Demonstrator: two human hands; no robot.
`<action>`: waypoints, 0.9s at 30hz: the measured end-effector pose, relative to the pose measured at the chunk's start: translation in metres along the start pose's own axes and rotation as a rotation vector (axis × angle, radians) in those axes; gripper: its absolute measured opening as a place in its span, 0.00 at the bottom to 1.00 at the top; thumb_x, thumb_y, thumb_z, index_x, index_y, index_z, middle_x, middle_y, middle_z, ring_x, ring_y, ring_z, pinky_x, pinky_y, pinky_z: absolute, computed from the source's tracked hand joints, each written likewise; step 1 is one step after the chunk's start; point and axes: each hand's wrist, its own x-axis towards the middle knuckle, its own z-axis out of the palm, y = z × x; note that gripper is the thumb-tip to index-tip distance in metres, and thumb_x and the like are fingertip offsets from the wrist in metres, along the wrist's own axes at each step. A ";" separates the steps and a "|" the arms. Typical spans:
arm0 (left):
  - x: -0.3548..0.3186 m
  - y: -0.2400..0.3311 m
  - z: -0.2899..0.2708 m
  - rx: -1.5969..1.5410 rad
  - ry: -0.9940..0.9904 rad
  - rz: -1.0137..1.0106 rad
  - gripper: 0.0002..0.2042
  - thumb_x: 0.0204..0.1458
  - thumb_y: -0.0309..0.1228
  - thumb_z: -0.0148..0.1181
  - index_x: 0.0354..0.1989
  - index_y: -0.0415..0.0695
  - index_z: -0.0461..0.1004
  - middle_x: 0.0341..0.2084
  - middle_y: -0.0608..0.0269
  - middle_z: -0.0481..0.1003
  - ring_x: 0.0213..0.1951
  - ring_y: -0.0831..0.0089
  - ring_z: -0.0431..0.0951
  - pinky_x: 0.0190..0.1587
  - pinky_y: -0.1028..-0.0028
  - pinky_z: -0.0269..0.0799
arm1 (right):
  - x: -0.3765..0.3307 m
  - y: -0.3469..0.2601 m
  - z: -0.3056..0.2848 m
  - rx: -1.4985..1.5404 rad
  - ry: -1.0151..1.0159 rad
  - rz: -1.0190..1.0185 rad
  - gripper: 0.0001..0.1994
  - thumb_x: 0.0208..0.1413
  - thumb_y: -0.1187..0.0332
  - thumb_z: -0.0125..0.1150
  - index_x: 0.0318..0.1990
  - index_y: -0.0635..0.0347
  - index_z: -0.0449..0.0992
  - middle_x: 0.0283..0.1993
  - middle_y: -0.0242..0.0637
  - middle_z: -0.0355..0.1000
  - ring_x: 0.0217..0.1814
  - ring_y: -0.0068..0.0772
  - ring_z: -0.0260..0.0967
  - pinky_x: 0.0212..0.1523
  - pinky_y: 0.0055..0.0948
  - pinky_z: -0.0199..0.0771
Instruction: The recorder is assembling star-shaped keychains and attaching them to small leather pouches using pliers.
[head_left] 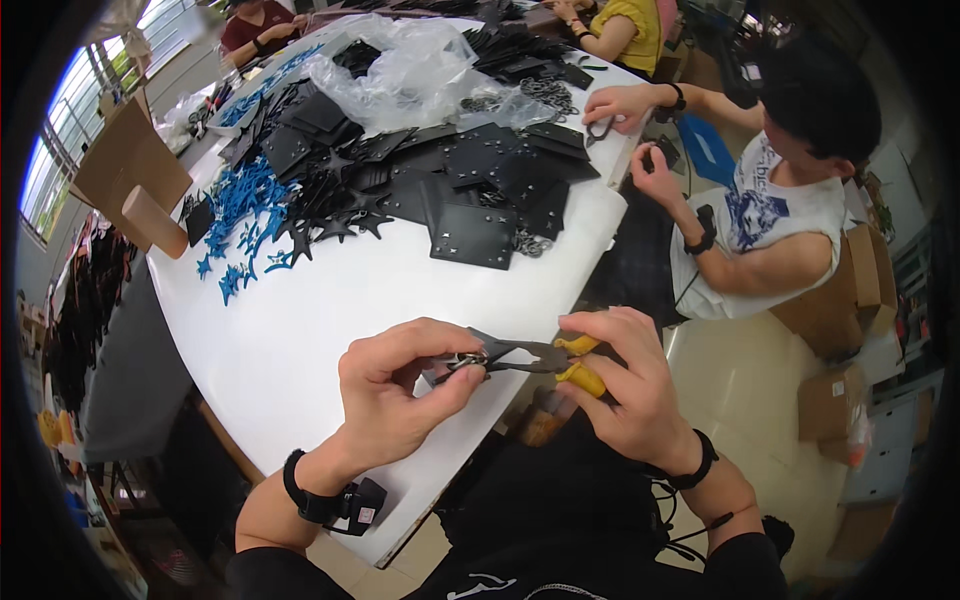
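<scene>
- From my remote seat, the head view puts the work in front of the wearer's chest, against the edge of the white table.
- Left hand: thumb and forefinger pinch a small metal fitting; a dark piece shows just beside it, partly hidden by the fingers. Whether the two are joined, I cannot tell.
- Right hand: fingers and thumb close about the yellow handles of a pair of pliers. Handles stand apart; the plier jaws are spread, a pale gap showing between them.
- Step in hand, as I judge it: plier work at the fitting. Whether the tips touch it, I cannot make out.
- Next move, my reading: calls for a firm left pinch, tips lined up with the metal, then an even squeeze, keeping clear of the fingertips.
- Pliers' long axis runs nearly level across my view, tips pointing to the wearer's left, handles to the right.
- Fitting's own axis: too small and too covered to call.
- Beyond, on the table: black flat pieces in a heap, blue star-shaped pieces to their left.
</scene>
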 end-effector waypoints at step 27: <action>-0.001 -0.006 -0.002 -0.100 -0.005 -0.161 0.14 0.55 0.13 0.71 0.50 0.33 0.85 0.43 0.55 0.86 0.39 0.79 0.81 0.38 0.79 0.72 | 0.000 0.019 0.044 -0.071 0.108 -0.064 0.12 0.38 0.80 0.73 0.33 0.70 0.79 0.53 0.44 0.76 0.50 0.46 0.78 0.43 0.41 0.76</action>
